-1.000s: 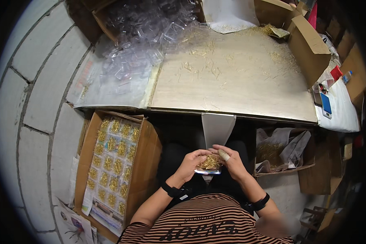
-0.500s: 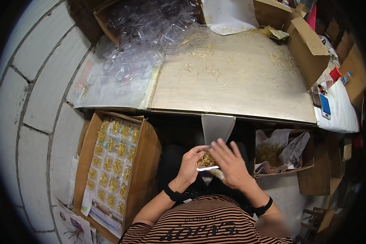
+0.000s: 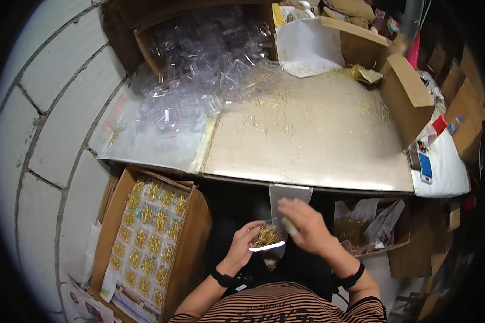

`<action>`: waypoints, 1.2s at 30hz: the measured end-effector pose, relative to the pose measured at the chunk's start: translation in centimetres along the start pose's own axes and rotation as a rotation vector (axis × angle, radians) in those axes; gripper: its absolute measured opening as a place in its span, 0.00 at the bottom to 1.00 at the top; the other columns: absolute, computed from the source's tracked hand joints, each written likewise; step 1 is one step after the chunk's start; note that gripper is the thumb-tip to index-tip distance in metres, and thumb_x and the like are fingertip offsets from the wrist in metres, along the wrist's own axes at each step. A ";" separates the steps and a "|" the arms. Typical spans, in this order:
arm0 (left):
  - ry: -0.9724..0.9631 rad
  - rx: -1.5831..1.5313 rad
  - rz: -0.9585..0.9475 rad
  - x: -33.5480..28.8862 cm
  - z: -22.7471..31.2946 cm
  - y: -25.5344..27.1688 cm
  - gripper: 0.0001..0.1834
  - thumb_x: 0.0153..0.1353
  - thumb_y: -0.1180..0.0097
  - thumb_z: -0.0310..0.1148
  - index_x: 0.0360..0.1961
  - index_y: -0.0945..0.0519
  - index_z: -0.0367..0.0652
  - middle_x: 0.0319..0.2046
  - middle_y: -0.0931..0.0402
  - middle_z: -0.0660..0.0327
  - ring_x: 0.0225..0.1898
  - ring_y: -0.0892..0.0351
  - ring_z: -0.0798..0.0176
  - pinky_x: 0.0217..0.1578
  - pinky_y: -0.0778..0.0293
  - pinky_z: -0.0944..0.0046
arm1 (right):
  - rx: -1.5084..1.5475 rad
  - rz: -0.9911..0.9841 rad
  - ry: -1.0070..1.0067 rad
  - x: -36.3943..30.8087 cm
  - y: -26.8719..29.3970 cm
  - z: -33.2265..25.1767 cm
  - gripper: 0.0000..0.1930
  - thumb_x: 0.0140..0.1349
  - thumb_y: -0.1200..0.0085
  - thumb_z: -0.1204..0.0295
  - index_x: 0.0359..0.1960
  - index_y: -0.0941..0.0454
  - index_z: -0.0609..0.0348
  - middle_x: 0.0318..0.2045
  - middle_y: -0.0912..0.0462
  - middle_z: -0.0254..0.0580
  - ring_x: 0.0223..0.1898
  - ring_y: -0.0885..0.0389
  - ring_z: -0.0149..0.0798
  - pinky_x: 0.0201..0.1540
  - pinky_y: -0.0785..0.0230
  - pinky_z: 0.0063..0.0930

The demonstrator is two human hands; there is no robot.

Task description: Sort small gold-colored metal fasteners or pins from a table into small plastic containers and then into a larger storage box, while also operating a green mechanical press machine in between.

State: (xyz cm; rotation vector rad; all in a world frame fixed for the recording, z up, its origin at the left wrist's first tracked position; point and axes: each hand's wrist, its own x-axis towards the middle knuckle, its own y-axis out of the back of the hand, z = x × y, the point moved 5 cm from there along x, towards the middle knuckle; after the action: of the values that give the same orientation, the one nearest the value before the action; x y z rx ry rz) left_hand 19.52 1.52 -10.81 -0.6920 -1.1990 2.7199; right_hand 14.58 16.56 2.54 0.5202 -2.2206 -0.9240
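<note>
My left hand (image 3: 242, 243) is closed round the edge of a small clear plastic box (image 3: 282, 235), tilted above my lap. A tangle of thin gold-coloured metal pins (image 3: 265, 234) fills it. My right hand (image 3: 306, 225) hovers just right of the box, apart from it, fingers stretched out and slightly blurred. Pale wrapping (image 3: 289, 226) covers its thumb. At the left stands a cardboard carton (image 3: 189, 229) with rows of clear boxes (image 3: 154, 244) full of the same pins. On the right, a lined carton (image 3: 385, 229) holds loose pins (image 3: 351, 230).
The worktable (image 3: 312, 156) lies ahead, with loose pins scattered over it. Empty clear boxes (image 3: 191, 89) spill from a carton at its back left. A cardboard wall (image 3: 409, 105) edges the right side, near a blue-faced device (image 3: 425, 166). A block wall (image 3: 48, 145) borders the left.
My right hand has drawn away from over the box, opening a gap at its right. The whole view has shifted, so the table and my hands appear lower.
</note>
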 end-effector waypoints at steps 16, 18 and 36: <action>0.206 0.145 0.043 1.0 -2.4 7.3 0.21 0.55 0.43 0.19 0.51 0.31 0.36 0.41 0.24 0.55 0.39 0.21 0.64 0.37 0.20 0.67 | -0.316 -0.420 0.055 18.0 -7.1 13.9 0.26 0.67 0.64 0.57 0.64 0.43 0.49 0.66 0.47 0.45 0.69 0.55 0.47 0.68 0.62 0.42; 0.204 0.186 0.044 1.5 -3.1 7.9 0.17 0.61 0.48 0.25 0.51 0.31 0.38 0.41 0.23 0.56 0.38 0.20 0.63 0.30 0.18 0.67 | -0.210 -0.507 0.156 15.2 -6.1 12.7 0.23 0.67 0.63 0.62 0.64 0.42 0.49 0.66 0.45 0.42 0.68 0.53 0.46 0.68 0.59 0.40; 0.265 0.197 0.068 5.8 -8.2 4.4 0.18 0.67 0.63 0.37 0.49 0.30 0.35 0.36 0.22 0.57 0.30 0.18 0.64 0.23 0.19 0.67 | -0.282 -0.012 -0.121 7.1 -6.0 6.8 0.22 0.59 0.51 0.67 0.56 0.33 0.57 0.59 0.34 0.49 0.63 0.42 0.51 0.64 0.49 0.44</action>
State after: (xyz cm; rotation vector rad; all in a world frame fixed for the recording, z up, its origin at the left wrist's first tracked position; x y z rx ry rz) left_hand 18.41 5.56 -20.97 -1.0404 -0.8521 2.6426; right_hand 5.43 11.68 -2.40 0.3541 -2.1453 -1.2795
